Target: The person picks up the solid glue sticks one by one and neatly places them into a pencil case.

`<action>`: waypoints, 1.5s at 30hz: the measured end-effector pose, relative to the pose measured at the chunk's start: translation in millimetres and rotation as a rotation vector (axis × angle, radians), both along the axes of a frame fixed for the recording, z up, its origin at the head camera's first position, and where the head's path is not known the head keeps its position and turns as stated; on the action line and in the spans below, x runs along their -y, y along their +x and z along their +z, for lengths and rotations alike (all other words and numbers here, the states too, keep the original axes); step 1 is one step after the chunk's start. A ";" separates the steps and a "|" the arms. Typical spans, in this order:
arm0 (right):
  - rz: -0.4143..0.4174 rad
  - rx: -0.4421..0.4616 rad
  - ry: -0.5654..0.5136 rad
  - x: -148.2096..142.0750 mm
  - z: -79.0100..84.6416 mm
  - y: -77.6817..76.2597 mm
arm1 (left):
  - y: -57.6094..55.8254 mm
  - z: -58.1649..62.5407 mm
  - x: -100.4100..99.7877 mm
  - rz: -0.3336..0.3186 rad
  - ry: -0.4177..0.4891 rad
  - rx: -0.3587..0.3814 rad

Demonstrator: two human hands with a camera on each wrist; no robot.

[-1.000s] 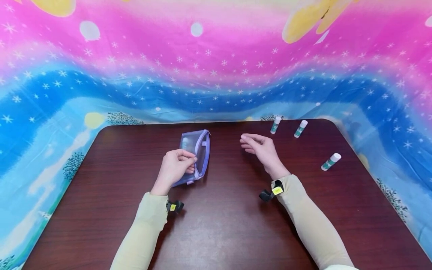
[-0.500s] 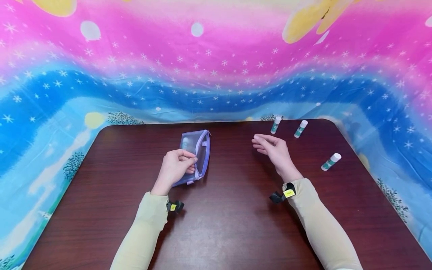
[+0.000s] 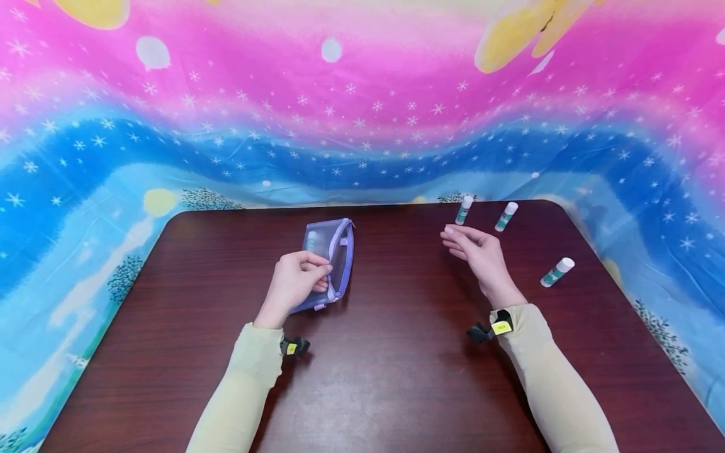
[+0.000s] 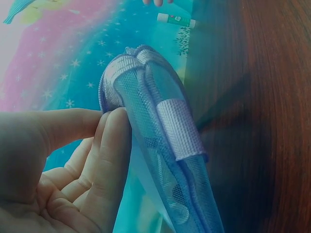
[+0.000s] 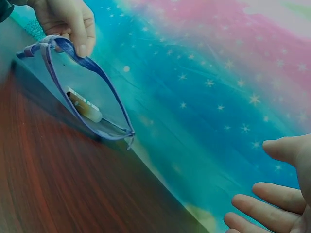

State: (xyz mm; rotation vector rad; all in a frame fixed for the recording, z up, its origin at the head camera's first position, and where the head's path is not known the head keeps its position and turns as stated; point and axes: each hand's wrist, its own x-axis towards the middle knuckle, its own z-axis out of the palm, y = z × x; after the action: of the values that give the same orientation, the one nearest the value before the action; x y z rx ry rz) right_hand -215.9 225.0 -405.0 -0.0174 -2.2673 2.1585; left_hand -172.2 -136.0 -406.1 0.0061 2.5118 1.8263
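Note:
A purple mesh zip pouch (image 3: 324, 231) lies left of centre on the table with its mouth gaping to the right. My left hand (image 3: 290, 286) pinches the near side of its mouth between thumb and fingers. Inside the pouch, the right wrist view shows one glue stick (image 5: 86, 107) with a pale cap. My right hand (image 3: 480, 257) is over the right part of the table, its fingers extended and holding nothing. Just beyond its fingertips stands a white-capped green glue stick (image 3: 464, 211). A second glue stick (image 3: 506, 217) is to the right of that one.
Farther right and nearer to me is a third loose glue stick (image 3: 557, 272). The dark wooden table (image 3: 368, 377) ends at a colourful cloth backdrop (image 3: 362, 126) along its back and sides.
My right hand has moved rightward, away from the pouch and closer to the glue sticks. My left hand and the pouch have stayed in place.

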 end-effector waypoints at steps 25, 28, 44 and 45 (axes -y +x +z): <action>-0.141 -0.090 -0.050 -51.0 22.9 20.6 | -2.1 -1.7 -2.5 -0.003 0.000 -0.001; -0.160 -0.121 -0.072 -55.2 26.2 23.7 | -1.4 -2.7 -2.6 -0.004 -0.002 0.005; -0.254 -0.198 -0.187 -81.5 49.2 33.3 | -2.4 -4.1 -1.8 0.009 -0.014 0.010; -0.260 -0.199 -0.192 -83.1 50.1 33.7 | -2.6 -4.5 -1.7 0.010 -0.014 0.011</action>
State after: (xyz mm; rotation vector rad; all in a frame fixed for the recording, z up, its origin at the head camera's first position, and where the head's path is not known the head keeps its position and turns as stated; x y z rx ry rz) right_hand -182.2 308.1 -354.9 -0.0894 -1.8349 2.1251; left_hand -174.9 -134.4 -410.6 -0.0170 2.5214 1.8073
